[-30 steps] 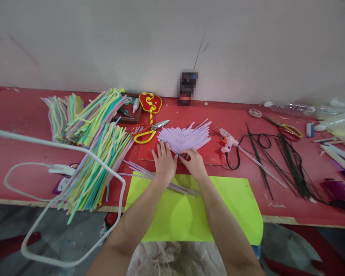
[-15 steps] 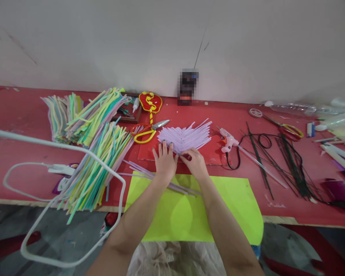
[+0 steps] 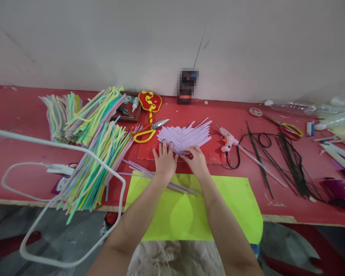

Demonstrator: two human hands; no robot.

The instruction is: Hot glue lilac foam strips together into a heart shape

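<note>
Head view: at twelve o'clock, the lilac fan [image 3: 186, 138] is apparently steadied by the left hand [image 3: 165, 166], fingers wide; whether the right hand [image 3: 197, 161] is closed at its lower tip cannot be told. The glue gun [image 3: 228, 140] is placed at three o'clock, probably for reach.

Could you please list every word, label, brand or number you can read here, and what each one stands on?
No text can be read.
Purple container: pale marks, too small to read.
Blue-and-white item: too small to tell.
Dark device by the wall: pixelated, unreadable.
</note>
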